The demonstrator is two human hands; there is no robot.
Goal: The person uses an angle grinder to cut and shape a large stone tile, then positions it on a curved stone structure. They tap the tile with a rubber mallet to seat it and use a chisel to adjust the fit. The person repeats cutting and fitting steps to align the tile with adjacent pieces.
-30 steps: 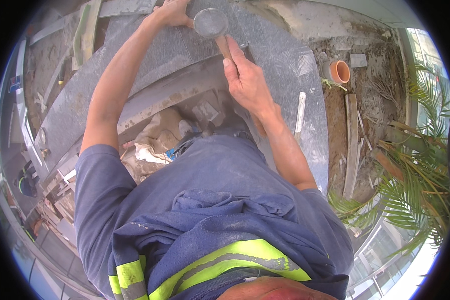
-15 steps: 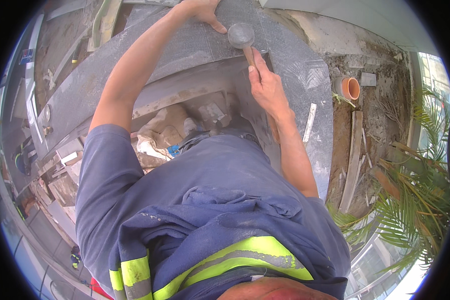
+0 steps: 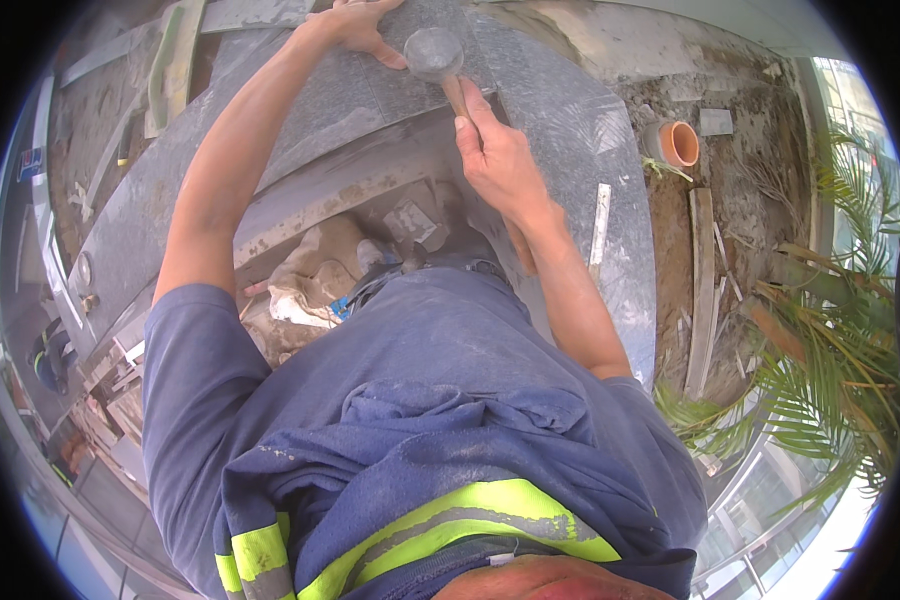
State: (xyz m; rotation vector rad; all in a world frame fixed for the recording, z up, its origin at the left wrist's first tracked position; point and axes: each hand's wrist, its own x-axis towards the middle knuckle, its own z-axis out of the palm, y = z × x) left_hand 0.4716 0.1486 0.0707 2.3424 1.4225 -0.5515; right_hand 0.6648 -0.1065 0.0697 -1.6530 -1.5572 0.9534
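My left hand [image 3: 362,30] is open on the grey speckled stone slab [image 3: 300,130] at the top of the view, fingers apart and thumb stretched toward the mallet. Just right of that thumb is the round, dusty grey head of a mallet [image 3: 433,52]. My right hand [image 3: 500,170] grips its wooden handle, fingers wrapped round it, above the dark recess [image 3: 410,140] cut below the slab edge. A crumpled beige sack [image 3: 310,260] lies lower in the recess, in front of my body.
At right, an orange pipe [image 3: 679,143], a wooden plank [image 3: 700,290] and palm fronds [image 3: 820,380] border the slab. A white strip [image 3: 600,225] lies on the stone. Metal rails and debris fill the left, where a co-worker [image 3: 50,360] appears low at the edge.
The view swung between frames and is back near the first framing. My left thumb and the mallet head sit slightly further right than a second ago; both hands keep their hold and shape.
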